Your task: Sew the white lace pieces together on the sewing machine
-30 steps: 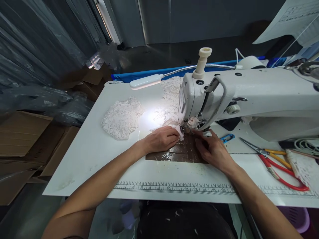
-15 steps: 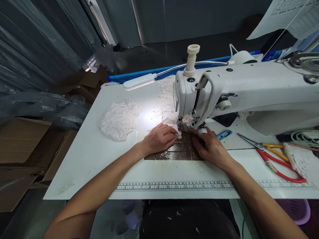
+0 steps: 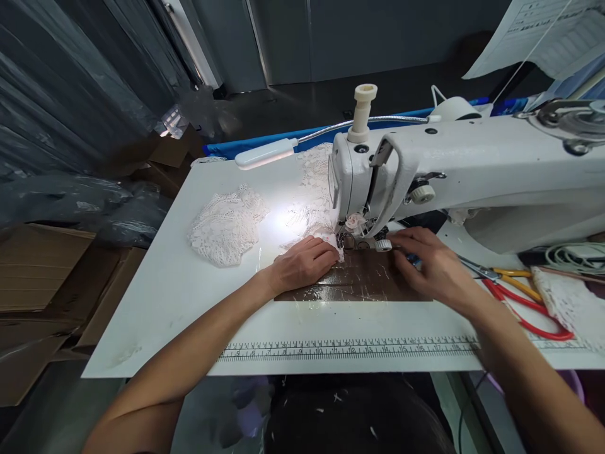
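Note:
My left hand (image 3: 305,266) lies left of the presser foot (image 3: 341,239), fingers together and pressed down on a piece of white lace fabric (image 3: 339,251). Part of that lace runs under the needle area. My right hand (image 3: 432,265) is to the right of the needle, thumb and fingers closed around blue thread snips (image 3: 414,259), mostly hidden by the hand. A brown plate (image 3: 363,280) covers the machine bed beneath both hands. The white sewing machine (image 3: 454,164) has a pink fabric rose (image 3: 354,222) on its head.
A bunched lace piece (image 3: 227,230) lies on the left of the white table (image 3: 155,321). Red-and-yellow-handled scissors (image 3: 529,302) sit at right beside folded lace (image 3: 562,302). A lit lamp (image 3: 265,154) reaches over the table. A printed ruler (image 3: 340,349) runs along the front edge.
My right hand has moved right, off the brown plate and onto the blue thread snips. My left hand stays on the lace, nearly still.

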Demonstrator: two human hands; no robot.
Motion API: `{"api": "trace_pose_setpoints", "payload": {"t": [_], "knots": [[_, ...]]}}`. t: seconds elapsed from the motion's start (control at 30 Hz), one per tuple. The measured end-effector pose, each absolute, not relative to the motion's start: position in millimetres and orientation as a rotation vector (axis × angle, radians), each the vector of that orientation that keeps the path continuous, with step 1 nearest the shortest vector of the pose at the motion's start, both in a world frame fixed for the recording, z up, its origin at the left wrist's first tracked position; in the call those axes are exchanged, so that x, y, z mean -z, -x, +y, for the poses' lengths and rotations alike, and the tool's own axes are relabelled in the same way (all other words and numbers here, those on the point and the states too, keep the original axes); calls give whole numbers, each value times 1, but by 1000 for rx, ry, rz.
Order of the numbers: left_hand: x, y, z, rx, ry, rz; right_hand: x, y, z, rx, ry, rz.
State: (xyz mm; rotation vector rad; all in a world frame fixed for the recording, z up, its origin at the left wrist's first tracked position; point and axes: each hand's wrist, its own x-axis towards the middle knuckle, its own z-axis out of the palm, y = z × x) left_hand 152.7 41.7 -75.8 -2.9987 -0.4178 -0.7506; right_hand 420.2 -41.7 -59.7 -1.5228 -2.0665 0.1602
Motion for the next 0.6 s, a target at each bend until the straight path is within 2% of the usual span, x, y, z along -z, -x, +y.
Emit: {"api": "trace_pose_setpoints", "payload": {"t": [0.13,0.27,0.33,0.5,0.6], "knots": [[76,-151,41,719,3053,-362,63,-463,-48,-202,1539,-2311],[75,-155,41,942,3204,-435,75,-472,-56,-16,1584,-2352],[74,-158,41,1049,3268,-563,77,-462,-60,13,1568,-2312],[72,-163,44,1119,3356,-1073,72,-416,-60,-179,1426,-2196],[71,-164,46,1188,3455,-1346,70,-391,-50,-135,1568,-2226]]}}
